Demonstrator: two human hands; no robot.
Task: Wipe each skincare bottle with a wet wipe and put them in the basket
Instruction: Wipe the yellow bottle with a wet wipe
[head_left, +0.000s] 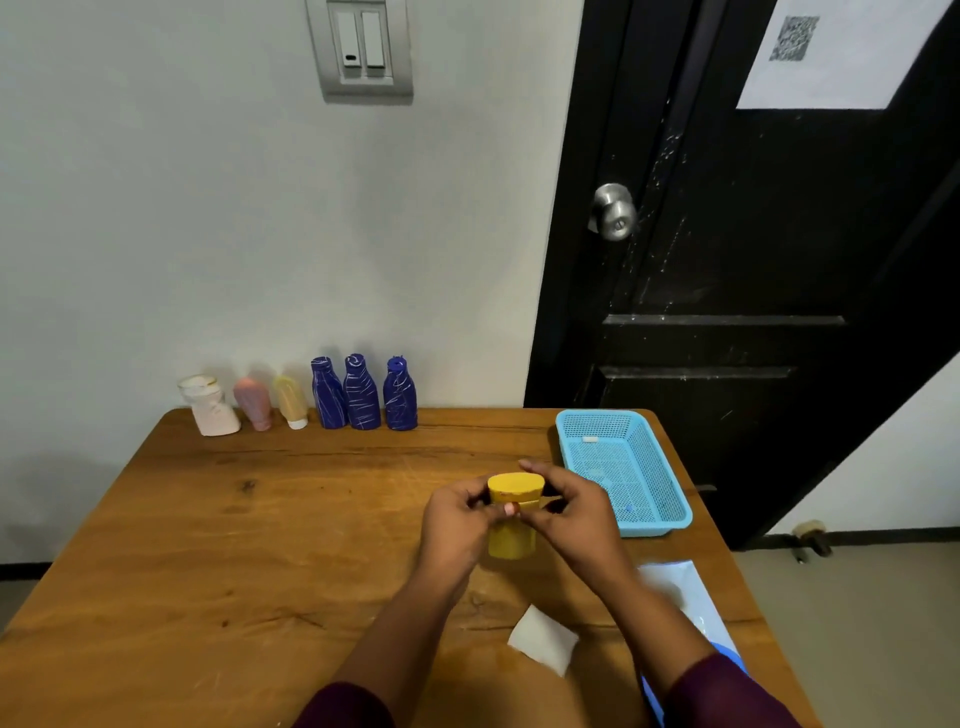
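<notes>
Head view: yellow bottle (511, 540) upright over counter (260, 545), left of basket (654, 527). Fingers of left grip (452, 525) and right grip (576, 514) curl round its cap end. Unheld wet wipe (543, 642) lies nearer the person. Judgement: steady the body one-handed, fetch wipe, cover cap and sides.

left hand (457, 525): fingers curled, grip closed | right hand (571, 512): curled likewise (thumbs apparently meeting)

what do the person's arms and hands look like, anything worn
Both arms wear dark maroon sleeves, the left sleeve and right sleeve ending well above the wrists. The left hand and right hand are bare: no gloves, watch or rings show.
</notes>
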